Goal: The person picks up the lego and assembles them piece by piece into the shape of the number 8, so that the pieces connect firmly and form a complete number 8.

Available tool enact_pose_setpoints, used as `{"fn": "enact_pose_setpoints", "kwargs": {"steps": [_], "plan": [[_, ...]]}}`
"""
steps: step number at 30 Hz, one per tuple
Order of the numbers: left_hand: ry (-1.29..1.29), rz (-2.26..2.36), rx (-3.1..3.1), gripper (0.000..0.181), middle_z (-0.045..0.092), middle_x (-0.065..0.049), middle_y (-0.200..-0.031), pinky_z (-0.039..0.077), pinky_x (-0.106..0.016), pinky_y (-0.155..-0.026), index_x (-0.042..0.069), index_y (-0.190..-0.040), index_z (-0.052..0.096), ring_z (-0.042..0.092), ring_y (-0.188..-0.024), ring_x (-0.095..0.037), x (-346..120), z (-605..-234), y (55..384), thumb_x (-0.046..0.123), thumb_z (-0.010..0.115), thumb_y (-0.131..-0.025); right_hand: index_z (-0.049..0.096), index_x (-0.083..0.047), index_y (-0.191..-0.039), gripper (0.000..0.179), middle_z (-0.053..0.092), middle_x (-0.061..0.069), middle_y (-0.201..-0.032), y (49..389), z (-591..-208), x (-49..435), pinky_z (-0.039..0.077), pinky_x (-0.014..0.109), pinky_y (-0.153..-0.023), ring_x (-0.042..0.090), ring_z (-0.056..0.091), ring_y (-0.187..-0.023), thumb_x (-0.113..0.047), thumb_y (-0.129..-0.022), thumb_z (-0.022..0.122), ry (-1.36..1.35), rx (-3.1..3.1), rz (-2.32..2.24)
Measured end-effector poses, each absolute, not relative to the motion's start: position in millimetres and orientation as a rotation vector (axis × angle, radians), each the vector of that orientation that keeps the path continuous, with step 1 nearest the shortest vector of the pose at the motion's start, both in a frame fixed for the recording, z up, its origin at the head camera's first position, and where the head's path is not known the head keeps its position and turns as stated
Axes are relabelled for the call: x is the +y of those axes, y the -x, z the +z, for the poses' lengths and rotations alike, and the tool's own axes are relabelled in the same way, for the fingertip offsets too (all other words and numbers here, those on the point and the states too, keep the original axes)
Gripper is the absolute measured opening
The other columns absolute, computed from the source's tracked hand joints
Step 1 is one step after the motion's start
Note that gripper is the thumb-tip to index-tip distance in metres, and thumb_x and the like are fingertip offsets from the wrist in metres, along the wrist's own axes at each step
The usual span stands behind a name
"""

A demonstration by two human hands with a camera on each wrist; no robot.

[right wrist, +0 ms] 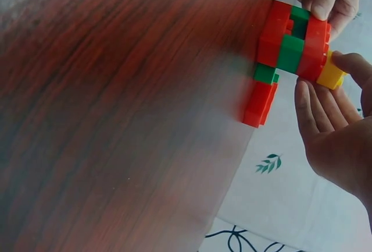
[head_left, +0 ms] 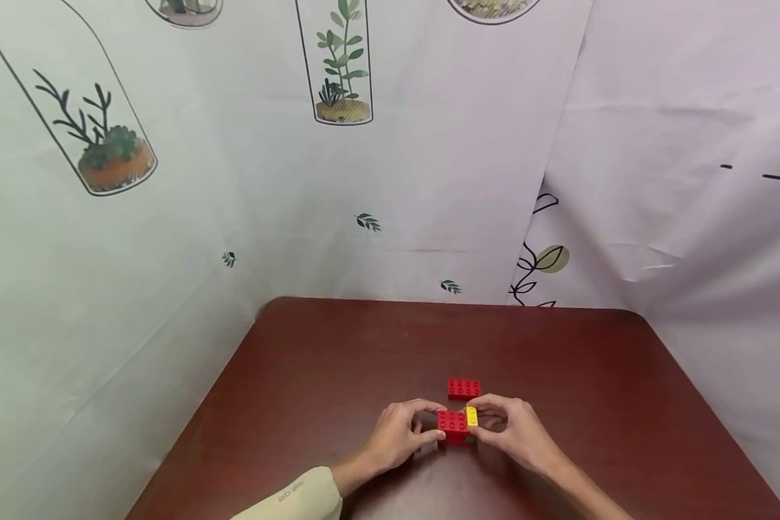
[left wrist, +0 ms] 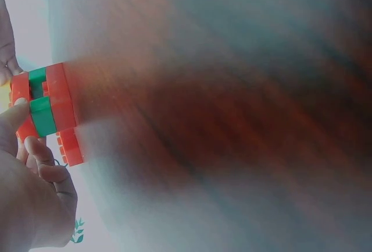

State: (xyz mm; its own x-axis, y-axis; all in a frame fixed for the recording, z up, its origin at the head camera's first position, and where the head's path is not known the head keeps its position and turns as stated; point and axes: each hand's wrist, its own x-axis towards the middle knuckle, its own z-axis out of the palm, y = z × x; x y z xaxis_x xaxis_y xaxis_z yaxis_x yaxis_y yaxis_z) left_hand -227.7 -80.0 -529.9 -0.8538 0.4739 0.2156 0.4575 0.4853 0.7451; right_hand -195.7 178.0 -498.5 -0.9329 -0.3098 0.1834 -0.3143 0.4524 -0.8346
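My left hand grips the top red brick of a small stack, thumb on the near side and fingers on the far side. Below it, green bricks stand apart with a gap between them, on a lower red brick at the tabletop. A small yellow brick sits at the right end of the top red brick. My right hand pinches this yellow brick between thumb and forefinger, its other fingers extended beneath in the right wrist view.
Behind the stack, another red brick lies studs up on the dark brown table. A green brick shows between it and the stack in the right wrist view. Plant-printed white cloth surrounds the table's far and side edges.
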Motion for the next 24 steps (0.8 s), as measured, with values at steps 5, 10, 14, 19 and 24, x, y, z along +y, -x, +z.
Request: {"fn": "enact_pose_setpoints", "kwargs": {"steps": [5,10,14,19,24], "plan": [[-0.842,1.337,2.686,0.032,0.053,0.014,-0.062,0.038,-0.019,-0.047,0.025,-0.121,0.078,0.045,-0.048,0.001,-79.8,-529.4,226.8,0.033,0.087,-0.091,0.073,0.003,-0.119,0.037,0.077,0.011,-0.112,195.1,-498.2,178.2,0.061,0.03,-0.078,0.015,0.076,-0.088,-0.006,-0.086,0.089,-0.565,-2.676,1.542],[-0.835,1.343,2.685,0.032,0.051,0.015,-0.06,0.039,-0.019,-0.046,0.024,-0.122,0.078,0.045,-0.046,0.002,-80.4,-530.7,224.6,0.031,0.086,-0.091,0.074,0.003,-0.118,0.037,0.077,0.01,-0.111,196.2,-498.9,177.3,0.061,0.029,-0.078,0.016,0.076,-0.087,-0.009,-0.086,0.089,-0.572,-2.672,1.553],[-0.829,1.351,2.678,0.032,0.051,0.015,-0.059,0.038,-0.019,-0.046,0.024,-0.122,0.078,0.044,-0.046,0.002,-79.8,-532.1,222.4,0.031,0.086,-0.091,0.074,0.003,-0.117,0.036,0.077,0.009,-0.11,194.7,-500.0,178.3,0.061,0.029,-0.077,0.016,0.076,-0.087,-0.009,-0.086,0.089,-0.582,-2.675,1.568],[-0.826,1.362,2.683,0.032,0.052,0.015,-0.06,0.037,-0.019,-0.047,0.025,-0.121,0.078,0.044,-0.048,0.002,-77.6,-531.3,222.1,0.033,0.087,-0.091,0.074,0.002,-0.117,0.035,0.077,0.008,-0.11,194.4,-499.0,179.9,0.061,0.029,-0.077,0.017,0.076,-0.088,-0.008,-0.087,0.089,-0.583,-2.681,1.57],[-0.824,1.348,2.695,0.032,0.052,0.014,-0.06,0.037,-0.019,-0.048,0.026,-0.121,0.078,0.044,-0.048,0.002,-76.8,-529.0,223.4,0.033,0.086,-0.091,0.075,0.001,-0.117,0.034,0.078,0.008,-0.109,196.3,-497.5,180.3,0.061,0.03,-0.077,0.017,0.077,-0.089,-0.007,-0.087,0.089,-0.614,-2.663,1.576]]}}
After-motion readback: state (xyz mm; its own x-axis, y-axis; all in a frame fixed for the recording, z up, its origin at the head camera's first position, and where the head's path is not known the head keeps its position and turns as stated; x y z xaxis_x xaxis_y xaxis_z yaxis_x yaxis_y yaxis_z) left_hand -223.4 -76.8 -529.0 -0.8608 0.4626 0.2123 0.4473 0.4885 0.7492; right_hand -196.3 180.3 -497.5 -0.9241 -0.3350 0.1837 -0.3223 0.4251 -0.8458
